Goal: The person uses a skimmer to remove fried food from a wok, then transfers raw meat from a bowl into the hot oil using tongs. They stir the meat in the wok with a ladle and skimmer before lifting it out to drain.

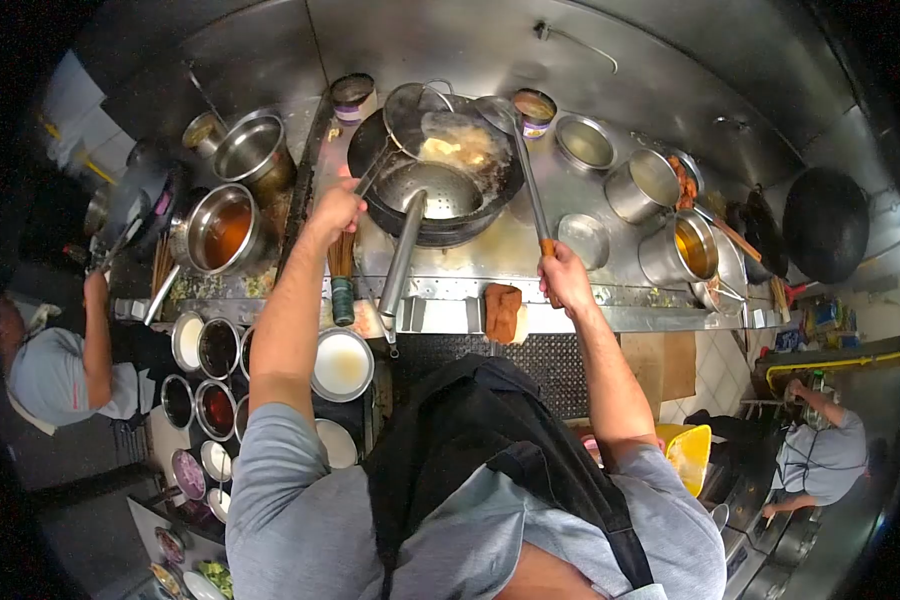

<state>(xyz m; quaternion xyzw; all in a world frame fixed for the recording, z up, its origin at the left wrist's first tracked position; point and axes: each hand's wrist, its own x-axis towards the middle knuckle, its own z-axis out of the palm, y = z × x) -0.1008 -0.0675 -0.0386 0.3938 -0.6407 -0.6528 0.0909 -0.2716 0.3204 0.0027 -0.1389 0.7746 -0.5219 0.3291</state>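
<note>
My left hand [340, 208] is closed around the thin handle of a round mesh skimmer [410, 110], whose head is over the far left of a large dark wok [370, 150]. Wrapped round the wooden end of a long-handled ladle [532, 185] is my right hand [567, 277]; the ladle's bowl is above the wok's far right rim. Pale yellowish pieces [450, 150] lie in bubbling liquid inside the wok. A perforated steel strainer [430, 190] rests across its near side, its thick handle pointing toward me. A bamboo brush [341, 280] lies below my left hand.
Steel pots [225, 228] stand left of the wok, more pots [642, 186] on the right. Cans [535, 112] sit behind it. A folded brown cloth [503, 312] lies on the front edge. Sauce containers [218, 348] are lower left. One person [65, 370] works at left, another [820, 455] at right.
</note>
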